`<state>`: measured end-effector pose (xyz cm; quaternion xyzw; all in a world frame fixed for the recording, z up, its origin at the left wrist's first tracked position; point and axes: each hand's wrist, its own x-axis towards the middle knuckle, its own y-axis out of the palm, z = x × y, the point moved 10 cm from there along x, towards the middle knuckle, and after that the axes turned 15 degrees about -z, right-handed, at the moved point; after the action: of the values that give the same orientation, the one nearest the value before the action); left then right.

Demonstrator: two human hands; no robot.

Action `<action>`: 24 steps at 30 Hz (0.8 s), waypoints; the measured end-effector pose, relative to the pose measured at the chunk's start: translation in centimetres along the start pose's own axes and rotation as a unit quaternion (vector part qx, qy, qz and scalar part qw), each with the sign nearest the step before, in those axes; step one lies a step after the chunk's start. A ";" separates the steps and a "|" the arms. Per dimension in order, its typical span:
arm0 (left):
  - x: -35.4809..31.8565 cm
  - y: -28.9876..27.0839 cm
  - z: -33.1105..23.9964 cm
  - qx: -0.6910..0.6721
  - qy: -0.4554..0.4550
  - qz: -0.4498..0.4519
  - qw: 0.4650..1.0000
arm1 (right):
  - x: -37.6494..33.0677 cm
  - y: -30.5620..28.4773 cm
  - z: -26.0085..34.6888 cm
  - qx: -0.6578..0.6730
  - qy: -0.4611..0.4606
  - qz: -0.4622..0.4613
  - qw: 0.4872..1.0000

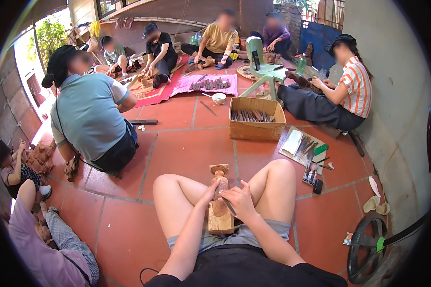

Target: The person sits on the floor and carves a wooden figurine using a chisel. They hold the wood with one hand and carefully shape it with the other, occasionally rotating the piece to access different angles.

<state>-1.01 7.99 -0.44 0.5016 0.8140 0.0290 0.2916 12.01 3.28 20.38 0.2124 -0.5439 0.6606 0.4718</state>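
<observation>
Between my knees stands a carved wooden piece (221, 221), a square block at the near end with a turned, rounded neck and a flared cap at the far end. My left hand (209, 192) is closed around the left side of its neck. On the other side my right hand (240, 201) grips a slim carving chisel (229, 207), its dark shaft slanting across the top of the block. The fingers hide part of the chisel, and I cannot tell whether its tip touches the wood.
Ahead stands a cardboard box (257, 129) of chisels. To its right lie a board (290, 148) with tools and a green brush (321, 149), beside an open case (311, 173). A black wheel (367, 246) is at right. Several people sit around, near a green chair (261, 71).
</observation>
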 end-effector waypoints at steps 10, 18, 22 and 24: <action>-1.0 -0.4 -0.2 0.011 -0.002 0.010 1.000 | 0.3 -0.2 0.1 -0.021 0.007 -0.007 1.000; -2.0 0.1 -1.3 0.021 0.026 -0.017 0.999 | 1.4 -1.5 0.9 -0.059 -0.026 -0.068 0.996; -2.2 -0.1 -1.3 0.038 0.010 -0.026 0.999 | -0.1 0.2 -0.1 -0.012 0.015 0.005 1.000; -2.3 0.1 -1.8 0.046 0.014 -0.047 0.998 | -0.1 0.4 0.0 0.008 0.040 0.046 0.998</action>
<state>-1.08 6.56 2.08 0.4746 0.8415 -0.0147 0.2577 11.74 3.29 20.10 0.1642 -0.5288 0.6936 0.4607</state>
